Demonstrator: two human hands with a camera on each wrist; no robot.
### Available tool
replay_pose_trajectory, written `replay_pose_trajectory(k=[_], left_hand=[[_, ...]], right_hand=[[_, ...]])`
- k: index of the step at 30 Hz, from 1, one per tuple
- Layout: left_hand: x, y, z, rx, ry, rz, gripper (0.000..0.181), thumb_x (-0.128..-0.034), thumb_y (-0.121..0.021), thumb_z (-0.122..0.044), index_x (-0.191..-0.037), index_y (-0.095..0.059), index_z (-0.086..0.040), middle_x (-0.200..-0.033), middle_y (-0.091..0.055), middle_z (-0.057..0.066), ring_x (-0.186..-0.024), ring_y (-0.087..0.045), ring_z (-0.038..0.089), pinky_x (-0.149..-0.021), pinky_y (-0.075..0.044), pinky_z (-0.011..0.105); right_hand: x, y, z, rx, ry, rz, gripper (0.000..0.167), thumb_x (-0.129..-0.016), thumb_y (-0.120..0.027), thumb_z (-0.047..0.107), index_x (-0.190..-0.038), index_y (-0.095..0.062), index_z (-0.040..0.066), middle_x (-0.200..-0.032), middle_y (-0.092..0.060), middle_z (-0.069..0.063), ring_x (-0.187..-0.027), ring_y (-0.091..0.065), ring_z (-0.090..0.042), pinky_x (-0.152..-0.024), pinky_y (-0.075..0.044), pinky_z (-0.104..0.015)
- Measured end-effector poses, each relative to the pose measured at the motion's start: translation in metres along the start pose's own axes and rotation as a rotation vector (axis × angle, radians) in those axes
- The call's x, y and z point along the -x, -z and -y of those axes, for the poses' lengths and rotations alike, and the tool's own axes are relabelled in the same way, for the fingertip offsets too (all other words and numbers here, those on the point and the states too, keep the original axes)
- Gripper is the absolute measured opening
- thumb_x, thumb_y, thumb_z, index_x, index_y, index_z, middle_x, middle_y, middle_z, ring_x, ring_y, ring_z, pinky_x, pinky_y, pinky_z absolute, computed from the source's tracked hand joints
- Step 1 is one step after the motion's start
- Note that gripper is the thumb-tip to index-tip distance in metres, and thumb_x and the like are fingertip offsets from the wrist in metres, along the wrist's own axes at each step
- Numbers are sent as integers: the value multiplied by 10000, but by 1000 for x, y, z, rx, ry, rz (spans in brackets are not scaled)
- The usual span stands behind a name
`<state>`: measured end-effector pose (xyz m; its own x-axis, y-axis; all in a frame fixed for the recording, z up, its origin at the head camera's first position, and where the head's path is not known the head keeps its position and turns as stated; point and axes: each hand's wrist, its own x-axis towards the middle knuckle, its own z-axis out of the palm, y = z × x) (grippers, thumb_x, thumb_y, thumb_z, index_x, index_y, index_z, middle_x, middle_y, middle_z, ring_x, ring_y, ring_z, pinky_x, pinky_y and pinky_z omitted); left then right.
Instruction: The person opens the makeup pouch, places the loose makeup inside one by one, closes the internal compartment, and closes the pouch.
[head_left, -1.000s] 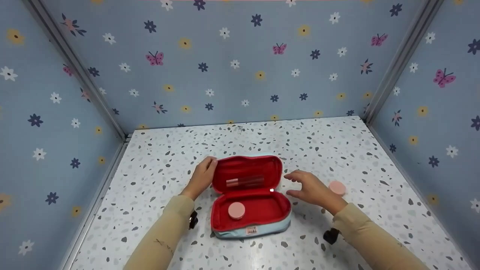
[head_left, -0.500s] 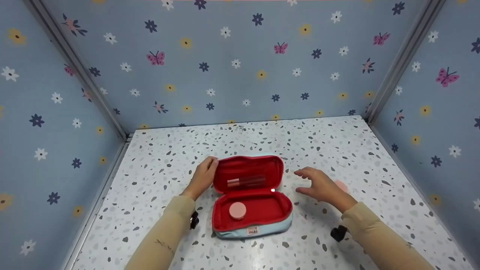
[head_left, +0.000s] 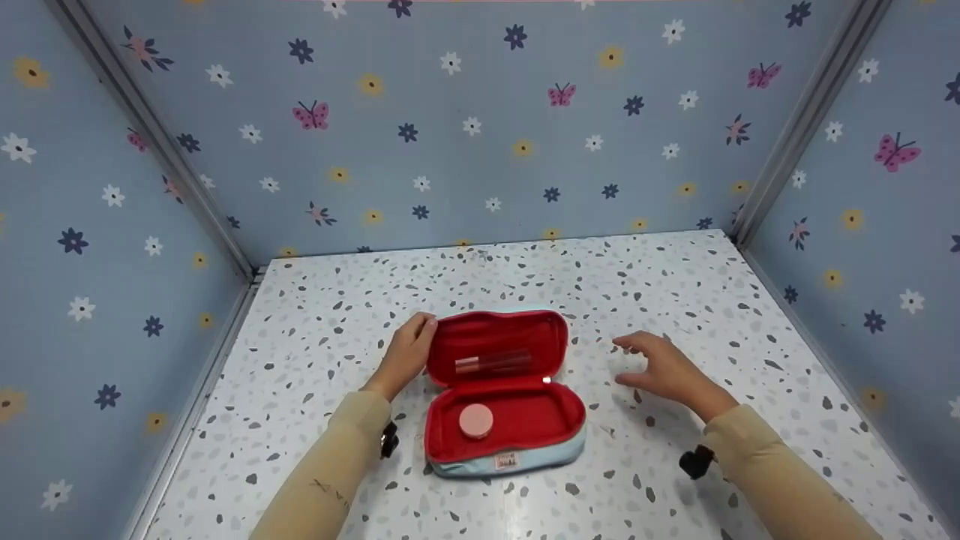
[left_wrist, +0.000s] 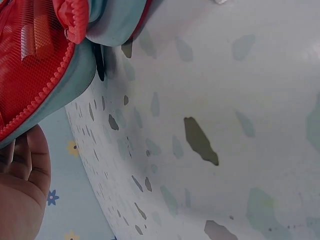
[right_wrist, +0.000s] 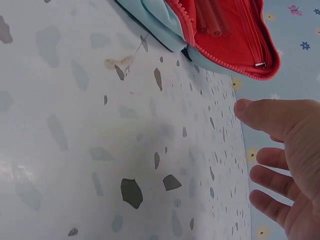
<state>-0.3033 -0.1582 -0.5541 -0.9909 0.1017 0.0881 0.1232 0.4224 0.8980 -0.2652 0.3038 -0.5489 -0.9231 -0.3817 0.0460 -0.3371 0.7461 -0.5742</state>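
Observation:
A light-blue pouch with red lining lies unzipped on the table, its lid folded back. My left hand grips the lid's left edge; in the left wrist view the fingers of that hand curl behind the lid. A round pink container sits in the pouch's lower part. Behind the lid's red mesh is a pinkish tube. To the right of the pouch my right hand hovers with thumb and fingers apart, holding nothing; the right wrist view shows this hand clear of the lid.
The speckled white table is bordered by blue flowered panels at the back and both sides. A dark object is on the right wrist and another on the left.
My right hand has moved away from the pouch to the right, and the pink round item seen there earlier is now out of sight behind it. My left hand has stayed on the lid.

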Motion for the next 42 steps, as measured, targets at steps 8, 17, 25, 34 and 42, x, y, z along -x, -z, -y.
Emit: replay_pose_trajectory(k=[8, 17, 25, 34, 42], left_hand=[[0, -1, -1, 3, 6, -6, 316, -1179, -442, -269, -1237, -662, -51, -1106, -695, 124, -1005, -623, 222, -950, -525, 412], [0, -2, -2, -4, 19, -6, 321, -1174, -440, -273, -1240, -663, -52, -1123, -697, 123, -1025, -627, 223, -970, -532, 419], [0, -2, -1, 0, 7, -14, 311, -1173, -452, -261, -1229, -668, -44, -1096, -695, 130, -1006, -625, 227, -947, -519, 405], [1, -1, 0, -12, -12, -20, 304, -1171, -456, -263, -1215, -667, -49, -1091, -701, 131, -990, -624, 220, -941, -524, 399], [0, -1, -2, -11, -7, -15, 313, -1171, -454, -263, -1220, -671, -43, -1089, -704, 130, -993, -629, 219, -933, -527, 390]], right_hand=[[8, 7, -17, -3, -78, 47, 706, -915, -888, 214, -1520, -578, 19, -1469, -628, -235, -1341, -582, -502, -1099, -482, -676], [16, 17, -40, -76, -146, 91, 827, -874, -926, 242, -1565, -527, 21, -1536, -556, -297, -1319, -576, -520, -863, -590, -452], [26, 24, -57, -39, -148, 72, 820, -829, -954, 217, -1516, -565, -4, -1521, -570, -303, -1415, -515, -546, -1149, -439, -678], [35, 26, -65, -16, -105, 25, 814, -784, -953, 181, -1472, -583, -48, -1462, -609, -307, -1343, -569, -538, -1124, -449, -691], [37, 25, -68, -3, -150, 53, 766, -811, -924, 167, -1465, -588, -50, -1471, -592, -322, -1352, -558, -534, -1122, -454, -683]])
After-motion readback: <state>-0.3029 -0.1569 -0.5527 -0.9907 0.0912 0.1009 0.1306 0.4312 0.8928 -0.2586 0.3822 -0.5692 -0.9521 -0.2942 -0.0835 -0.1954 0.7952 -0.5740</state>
